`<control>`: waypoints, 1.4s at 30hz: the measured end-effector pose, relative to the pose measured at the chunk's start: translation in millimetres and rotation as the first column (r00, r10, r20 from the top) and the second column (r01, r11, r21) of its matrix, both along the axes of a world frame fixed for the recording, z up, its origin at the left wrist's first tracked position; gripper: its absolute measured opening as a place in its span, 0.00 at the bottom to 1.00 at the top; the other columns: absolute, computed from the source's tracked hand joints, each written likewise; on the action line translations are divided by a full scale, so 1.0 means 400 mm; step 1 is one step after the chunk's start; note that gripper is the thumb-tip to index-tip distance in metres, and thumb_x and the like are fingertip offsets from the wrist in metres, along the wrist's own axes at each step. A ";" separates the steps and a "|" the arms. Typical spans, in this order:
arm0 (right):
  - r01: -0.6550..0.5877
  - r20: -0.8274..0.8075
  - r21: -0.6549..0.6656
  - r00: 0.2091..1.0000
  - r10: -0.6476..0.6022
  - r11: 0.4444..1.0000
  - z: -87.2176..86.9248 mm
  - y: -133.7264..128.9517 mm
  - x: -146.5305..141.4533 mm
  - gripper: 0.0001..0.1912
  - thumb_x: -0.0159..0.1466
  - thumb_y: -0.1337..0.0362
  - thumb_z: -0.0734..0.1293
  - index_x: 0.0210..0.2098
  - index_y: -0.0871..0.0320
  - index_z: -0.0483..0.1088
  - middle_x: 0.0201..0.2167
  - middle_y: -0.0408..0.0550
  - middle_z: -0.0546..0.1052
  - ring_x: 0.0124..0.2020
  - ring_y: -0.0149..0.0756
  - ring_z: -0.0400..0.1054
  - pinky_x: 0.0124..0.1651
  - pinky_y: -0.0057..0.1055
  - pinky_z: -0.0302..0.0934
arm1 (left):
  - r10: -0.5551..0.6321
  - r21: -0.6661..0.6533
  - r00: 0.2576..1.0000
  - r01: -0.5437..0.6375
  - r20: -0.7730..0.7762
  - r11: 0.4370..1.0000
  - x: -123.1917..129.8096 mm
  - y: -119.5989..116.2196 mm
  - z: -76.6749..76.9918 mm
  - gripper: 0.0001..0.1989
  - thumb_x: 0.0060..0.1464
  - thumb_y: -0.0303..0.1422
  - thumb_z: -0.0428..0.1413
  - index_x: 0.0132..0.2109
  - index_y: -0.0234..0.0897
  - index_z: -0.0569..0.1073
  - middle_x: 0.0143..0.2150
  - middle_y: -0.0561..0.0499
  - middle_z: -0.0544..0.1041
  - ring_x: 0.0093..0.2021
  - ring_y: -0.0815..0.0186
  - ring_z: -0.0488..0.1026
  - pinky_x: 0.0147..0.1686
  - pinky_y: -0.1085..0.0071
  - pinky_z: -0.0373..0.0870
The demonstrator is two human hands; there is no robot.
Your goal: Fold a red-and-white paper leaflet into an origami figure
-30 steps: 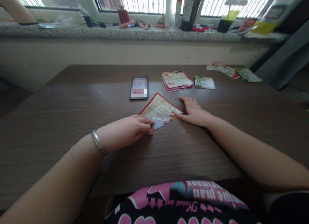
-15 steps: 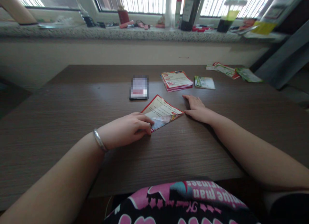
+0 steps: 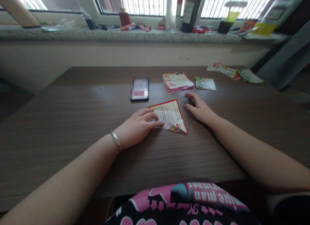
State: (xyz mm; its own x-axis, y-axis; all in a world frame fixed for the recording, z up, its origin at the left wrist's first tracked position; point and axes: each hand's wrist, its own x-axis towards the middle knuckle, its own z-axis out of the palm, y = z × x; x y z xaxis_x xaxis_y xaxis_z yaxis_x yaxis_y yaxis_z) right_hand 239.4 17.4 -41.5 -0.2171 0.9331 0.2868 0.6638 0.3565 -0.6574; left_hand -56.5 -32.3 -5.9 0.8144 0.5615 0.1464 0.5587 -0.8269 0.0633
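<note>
A folded sheet of printed paper [image 3: 168, 112] with a red border lies on the table, its near edge turned up to show a picture side. My left hand [image 3: 139, 125], wearing a silver bangle, rests on the left end of the sheet with fingers stretched over it; the part beneath is hidden. To the right of the paper, apart from it, my right hand [image 3: 200, 108] lies on the table with its thumb and fingers apart and nothing held. Beyond the hands sits a stack of similar red-edged sheets [image 3: 178, 82].
A phone [image 3: 139, 89] with a blurred-out screen lies behind my left hand. Right of the stack is a small pile of greenish papers [image 3: 205, 83]. More leaflets [image 3: 227, 71] lie at the far right. Bottles and small items line the granite windowsill [image 3: 145, 36].
The folded sheet has turned clockwise, its right corner swinging towards me. My left hand has shifted right and forward with it. My right hand's fingers have spread and lifted slightly.
</note>
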 end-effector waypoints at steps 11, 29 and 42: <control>-0.362 0.018 0.216 0.930 0.367 0.907 0.043 -0.051 -0.030 0.19 0.65 0.65 0.61 0.55 0.52 0.65 0.58 0.53 0.68 0.61 0.41 0.60 0.64 0.48 0.53 | 0.046 -0.143 0.999 -0.041 0.028 0.989 -0.001 -0.002 0.006 0.08 0.62 0.36 0.50 0.43 0.39 0.72 0.56 0.48 0.71 0.63 0.57 0.61 0.65 0.48 0.50; -0.634 0.327 0.189 0.761 0.561 0.750 0.050 -0.066 -0.052 0.14 0.61 0.59 0.68 0.45 0.55 0.74 0.50 0.51 0.75 0.61 0.46 0.59 0.61 0.48 0.56 | 0.279 0.015 0.957 -0.280 0.076 0.960 0.002 0.000 -0.009 0.15 0.62 0.37 0.50 0.51 0.37 0.73 0.51 0.42 0.68 0.49 0.57 0.69 0.52 0.57 0.68; -0.699 0.353 0.237 0.709 0.611 0.674 0.049 -0.070 -0.057 0.08 0.63 0.61 0.66 0.41 0.53 0.76 0.43 0.47 0.79 0.52 0.39 0.68 0.57 0.41 0.62 | 0.126 -0.059 0.991 -0.129 -0.045 0.990 -0.009 0.004 -0.019 0.23 0.62 0.41 0.50 0.62 0.42 0.65 0.66 0.47 0.62 0.67 0.49 0.51 0.64 0.51 0.54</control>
